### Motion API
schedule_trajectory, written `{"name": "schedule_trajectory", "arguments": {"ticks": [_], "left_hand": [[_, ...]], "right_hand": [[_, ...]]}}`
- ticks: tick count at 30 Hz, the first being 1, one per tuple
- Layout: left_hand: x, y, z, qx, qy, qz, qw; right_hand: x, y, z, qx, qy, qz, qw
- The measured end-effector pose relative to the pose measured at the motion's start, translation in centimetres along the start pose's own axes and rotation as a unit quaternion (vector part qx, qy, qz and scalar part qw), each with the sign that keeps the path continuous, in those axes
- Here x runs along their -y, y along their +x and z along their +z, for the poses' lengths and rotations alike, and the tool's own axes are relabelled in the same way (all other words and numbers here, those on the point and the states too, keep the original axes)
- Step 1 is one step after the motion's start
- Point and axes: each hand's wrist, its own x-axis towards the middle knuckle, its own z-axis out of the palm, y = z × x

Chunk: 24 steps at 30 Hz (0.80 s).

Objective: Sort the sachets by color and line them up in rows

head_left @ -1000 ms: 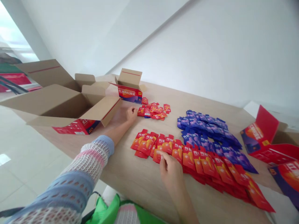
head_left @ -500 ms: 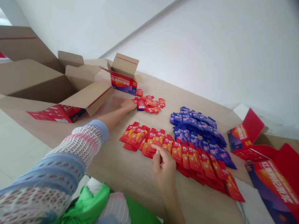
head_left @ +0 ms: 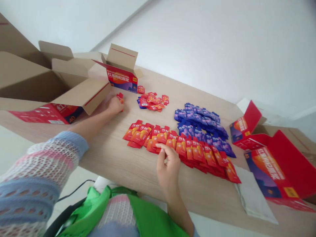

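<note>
My left hand (head_left: 115,106) is closed around a small red sachet (head_left: 120,96), which sticks up past the fingers beside the large carton. To its right lies a loose heap of red sachets (head_left: 153,100) with some blue ones at its left edge. My right hand (head_left: 169,164) is over the near side of a long overlapping row of red-orange pouches (head_left: 181,146). Its index finger reaches out at the pouch edges, the thumb stands apart, and no item shows in its grip. Behind that row lie rows of blue-purple pouches (head_left: 197,115).
At left a large open carton (head_left: 74,95) spreads its flaps over the table. Behind the sachets stands a smaller open red box (head_left: 122,79). Another open red box (head_left: 269,171) is at right, near a flat white bag (head_left: 254,194). A wall runs along the back.
My left hand has drawn back left from the sachet heap, bringing a red sachet with it. My right hand stays by the row of red-orange pouches. The view has shifted slightly.
</note>
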Motion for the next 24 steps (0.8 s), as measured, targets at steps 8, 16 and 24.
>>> {"name": "schedule_trajectory", "arguments": {"ticks": [8,16,24], "left_hand": [[-2.3,-6.2,1.7,0.113,0.224,-0.027,0.968],[-0.1,-4.7,-0.1,0.231,0.138,0.126,0.955],[-2.7,-1.7,1.1,0.304,0.135,0.319,0.887]], "right_hand": [[0.4,-0.6,1.0,0.062,0.014,-0.002,0.998],[-0.3,-1.0,1.0,0.09,-0.01,0.012,0.996],[0.8,-0.4,1.6,0.1,-0.043,-0.017,0.994]]}}
